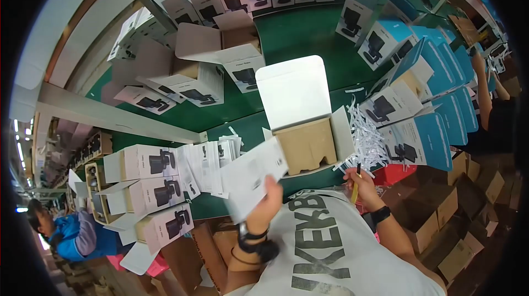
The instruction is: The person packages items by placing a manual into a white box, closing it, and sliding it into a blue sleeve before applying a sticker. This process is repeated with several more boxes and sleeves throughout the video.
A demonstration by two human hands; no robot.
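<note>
My left hand pinches a white printed leaflet, slightly blurred, with the thumb on top. The leaflet hangs over the near left corner of an open white box whose lid stands up at the back. Inside that box sits a brown moulded cardboard insert. To the right, my right hand is closed round a slim yellow tool with a dark tip; its exact kind is unclear. Beside the leaflet, stacks of white leaflets lie on the green table.
Shredded white paper strips are heaped right of the open box. Printed cartons stand at left, more open cartons behind, and blue-flapped boxes at right. A co-worker is at far left; another person's arm shows at far right.
</note>
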